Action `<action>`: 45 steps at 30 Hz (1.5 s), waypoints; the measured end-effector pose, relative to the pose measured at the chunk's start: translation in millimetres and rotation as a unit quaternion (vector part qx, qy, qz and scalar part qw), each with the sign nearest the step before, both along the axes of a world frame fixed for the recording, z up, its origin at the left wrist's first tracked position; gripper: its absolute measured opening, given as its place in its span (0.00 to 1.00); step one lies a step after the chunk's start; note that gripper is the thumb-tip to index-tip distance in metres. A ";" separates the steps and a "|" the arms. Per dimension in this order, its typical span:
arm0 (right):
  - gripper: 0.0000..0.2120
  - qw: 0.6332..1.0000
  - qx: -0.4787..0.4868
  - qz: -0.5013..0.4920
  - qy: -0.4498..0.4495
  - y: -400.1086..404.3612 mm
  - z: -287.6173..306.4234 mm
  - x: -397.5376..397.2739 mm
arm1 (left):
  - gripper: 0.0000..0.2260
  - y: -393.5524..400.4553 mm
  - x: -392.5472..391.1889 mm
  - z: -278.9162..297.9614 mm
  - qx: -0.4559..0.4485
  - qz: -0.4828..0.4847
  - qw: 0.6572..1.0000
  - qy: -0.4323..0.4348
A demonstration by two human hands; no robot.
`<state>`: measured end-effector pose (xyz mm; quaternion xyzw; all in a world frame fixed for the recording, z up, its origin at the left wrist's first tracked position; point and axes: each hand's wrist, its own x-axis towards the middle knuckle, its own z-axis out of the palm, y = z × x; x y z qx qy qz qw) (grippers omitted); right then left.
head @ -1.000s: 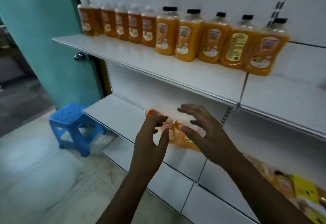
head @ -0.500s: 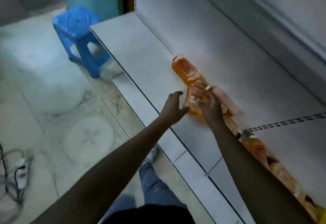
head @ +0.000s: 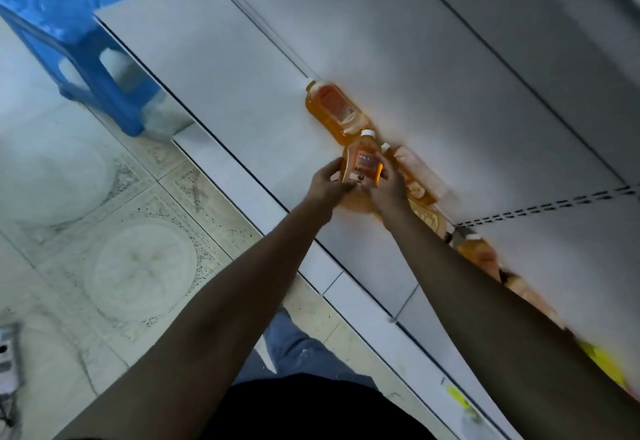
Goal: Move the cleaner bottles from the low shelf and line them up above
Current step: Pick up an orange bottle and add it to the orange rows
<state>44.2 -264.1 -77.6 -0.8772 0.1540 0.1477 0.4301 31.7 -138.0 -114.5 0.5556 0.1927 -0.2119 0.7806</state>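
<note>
- Blue stool (head: 74, 29) on the tiled floor (head: 114, 239), far left, beside the end of the low shelf (head: 221, 69).
- Left hand (head: 327, 185): fingers curled round the left side of an orange cleaner bottle (head: 363, 159), white cap pointing away.
- Right hand (head: 388, 188): grips the same bottle from its right side; the bottle sits over the shelf, between both hands.
- Another bottle (head: 332, 110) lies flat behind, near the back panel.
- More bottles (head: 415, 173) trail off right, blurred, probably lying down.

left hand (head: 327, 181) now closed on the orange bottle (head: 362, 162), joining right hand (head: 388, 187), bottle raised upright
</note>
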 end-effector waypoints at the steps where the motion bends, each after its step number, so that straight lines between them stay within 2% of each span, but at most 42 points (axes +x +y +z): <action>1: 0.32 1.000 0.002 0.014 -0.024 -0.5 8.7 -11.7 | 0.24 3.8 -9.9 11.1 0.002 0.003 1.000 -0.012; 5: 0.34 0.991 0.061 0.053 -0.110 -1.4 65.9 -68.3 | 0.26 35.5 -67.4 69.6 -0.041 -0.004 0.996 -0.084; 7: 0.30 0.980 0.126 0.065 -0.141 -0.6 101.3 -97.3 | 0.25 55.8 -97.7 101.9 -0.068 -0.020 0.992 -0.105; 10: 0.26 0.955 0.183 0.113 -0.202 5.3 157.7 -147.6 | 0.24 81.4 -148.1 154.1 -0.105 -0.092 0.977 -0.163; 15: 0.39 0.907 0.261 0.191 -0.271 20.8 259.2 -227.8 | 0.22 93.3 -217.5 239.5 -0.165 -0.253 0.913 -0.275; 17: 0.40 0.889 0.277 0.211 -0.299 22.4 297.6 -252.8 | 0.22 87.9 -235.7 270.1 -0.163 -0.288 0.899 -0.289; 19: 0.38 0.878 0.256 0.217 -0.342 18.7 334.3 -274.7 | 0.21 78.3 -245.6 301.4 -0.128 -0.304 0.892 -0.310; 21: 0.35 0.871 0.204 0.211 -0.394 12.1 362.3 -290.9 | 0.18 64.9 -250.4 330.8 -0.048 -0.298 0.878 -0.371; 24: 0.33 0.862 0.098 0.158 -0.472 -2.4 387.3 -306.6 | 0.14 46.1 -258.3 359.3 0.138 -0.179 0.829 -0.512; 26: 0.34 0.841 -0.001 0.101 -0.531 -16.1 399.6 -308.4 | 0.16 33.9 -269.0 375.6 0.165 -0.147 0.803 -0.553; 28: 0.35 0.822 -0.043 0.034 -0.566 -22.4 410.4 -302.9 | 0.31 13.6 -276.7 385.2 0.201 -0.216 0.765 -0.573; 30: 0.36 0.803 -0.057 0.001 -0.594 -19.8 425.7 -291.2 | 0.47 -16.9 -274.1 390.6 0.307 -0.200 0.725 -0.584; 32: 0.35 0.785 -0.084 0.012 -0.613 -13.9 443.3 -272.8 | 0.53 -43.7 -260.7 405.1 0.338 -0.097 0.734 -0.581; 34: 0.34 0.795 -0.074 0.030 -0.602 -7.6 460.8 -259.6 | 0.48 -53.3 -242.6 419.1 0.308 -0.001 0.751 -0.584; 36: 0.33 0.805 -0.048 0.071 -0.588 -8.3 476.8 -247.5 | 0.42 -43.5 -225.4 432.3 0.299 0.059 0.746 -0.592; 38: 0.31 0.808 -0.068 0.135 -0.570 -7.6 487.2 -238.2 | 0.39 -24.1 -214.4 436.5 0.284 0.071 0.741 -0.604; 41: 0.33 0.798 -0.091 0.246 -0.542 -1.6 494.3 -221.8 | 0.37 12.0 -213.7 431.9 0.205 0.055 0.767 -0.606; 45: 0.37 0.788 -0.078 0.354 -0.497 28.3 493.2 -189.0 | 0.35 64.7 -201.8 417.5 0.197 0.071 0.766 -0.608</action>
